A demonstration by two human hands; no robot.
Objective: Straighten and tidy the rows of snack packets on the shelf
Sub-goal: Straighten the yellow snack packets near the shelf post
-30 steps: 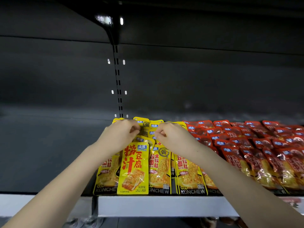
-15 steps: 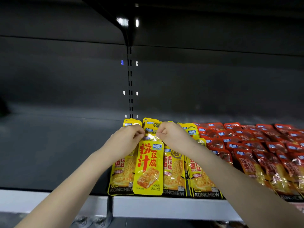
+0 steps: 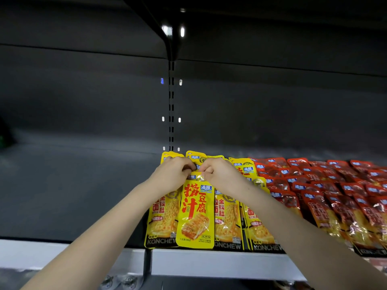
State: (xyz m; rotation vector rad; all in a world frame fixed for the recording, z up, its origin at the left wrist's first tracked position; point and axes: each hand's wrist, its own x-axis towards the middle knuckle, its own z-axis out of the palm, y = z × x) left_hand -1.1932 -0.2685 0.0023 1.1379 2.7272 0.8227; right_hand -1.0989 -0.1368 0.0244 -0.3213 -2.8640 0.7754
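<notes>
Both hands grasping, the left hand (image 3: pixel 173 174) and right hand (image 3: pixel 219 174) pinch the top edge of a yellow tofu packet (image 3: pixel 195 216) lying over rows of yellow packets (image 3: pixel 163 214) at the front of the shelf (image 3: pixel 209 262), beside red packets (image 3: pixel 335 185).

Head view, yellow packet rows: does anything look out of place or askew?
Yes. One bright yellow foil packet with large red characters lies on top of the yellow black-banded KONCHEW packets, straddling two rows; its design differs from theirs. The left hand and right hand pinch its top edge.
</notes>
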